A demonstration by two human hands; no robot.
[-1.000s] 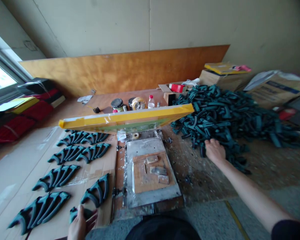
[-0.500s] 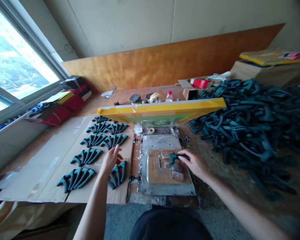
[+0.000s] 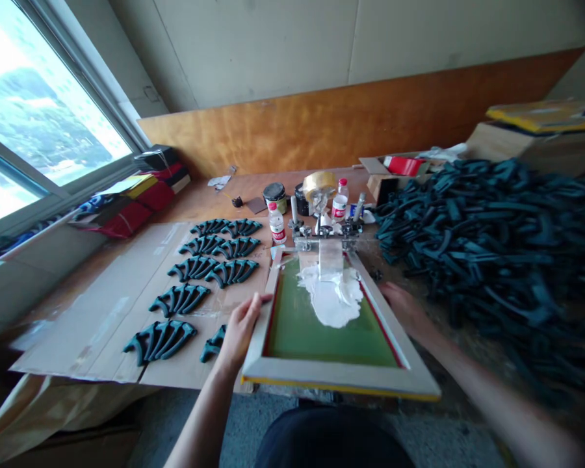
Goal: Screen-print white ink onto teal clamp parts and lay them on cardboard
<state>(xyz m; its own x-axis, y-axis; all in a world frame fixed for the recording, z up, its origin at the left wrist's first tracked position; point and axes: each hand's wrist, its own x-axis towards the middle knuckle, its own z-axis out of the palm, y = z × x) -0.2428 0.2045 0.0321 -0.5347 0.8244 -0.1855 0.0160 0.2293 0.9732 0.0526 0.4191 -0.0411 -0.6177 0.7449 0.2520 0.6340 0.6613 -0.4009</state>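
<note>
A screen-printing frame (image 3: 341, 376) with a green mesh lies lowered flat in front of me. A blob of white ink (image 3: 332, 298) sits on the mesh near its far end. My left hand (image 3: 242, 329) grips the frame's left rail, thumb on top. My right hand (image 3: 403, 311) is beside the frame's right rail, blurred by motion, its fingers unclear. Dark teal plastic pieces (image 3: 191, 298) lie in rows on cardboard (image 3: 92, 318) to the left.
A big heap of teal plastic pieces (image 3: 492, 234) covers the bench on the right. Ink tins, a tape roll (image 3: 318, 184) and small bottles (image 3: 276, 226) stand behind the frame's hinge. Cardboard boxes (image 3: 531, 136) are at the far right, a window at the left.
The frame, raised before, has come down flat over the plate. My left hand moved from the teal pieces to the frame's left rail. My right hand left the plate.
</note>
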